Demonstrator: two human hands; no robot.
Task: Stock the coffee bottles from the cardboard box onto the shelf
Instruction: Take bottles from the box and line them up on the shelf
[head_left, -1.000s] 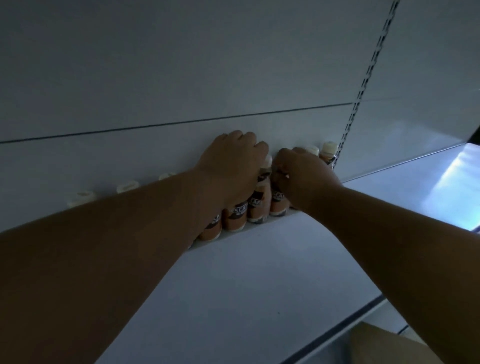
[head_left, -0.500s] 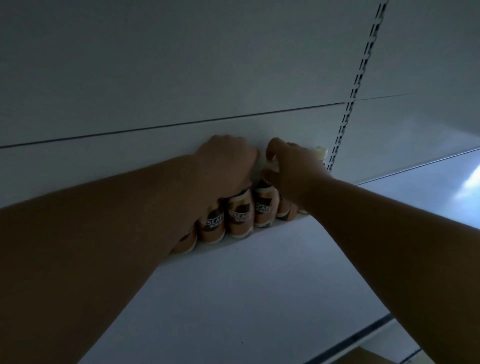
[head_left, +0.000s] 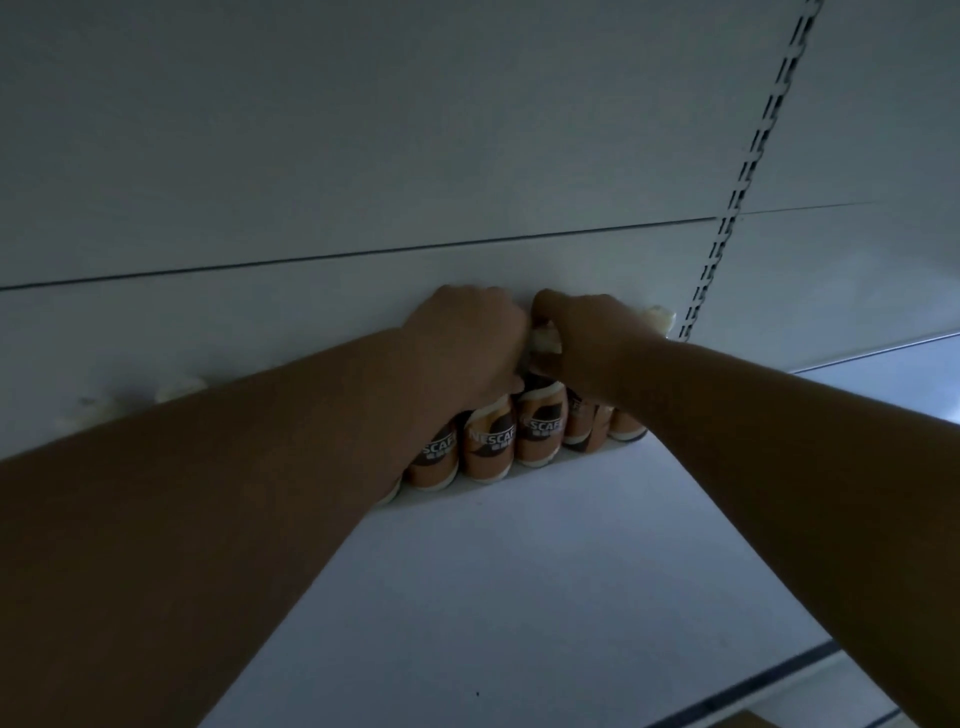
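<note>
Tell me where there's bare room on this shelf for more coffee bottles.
The shelf is bare in front of the bottle row, out to its front edge. It is crowded at the back wall, where left hand and right hand meet.

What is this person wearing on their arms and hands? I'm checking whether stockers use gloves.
Nothing visible: the left hand and right hand are bare, without gloves, and both forearms are uncovered, with no sleeves, watch or wristband showing. The light is dim, so small rings could go unseen.

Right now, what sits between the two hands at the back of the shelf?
In the head view, a pale bottle cap shows between the left hand and right hand, atop a Nescafe coffee bottle.
</note>
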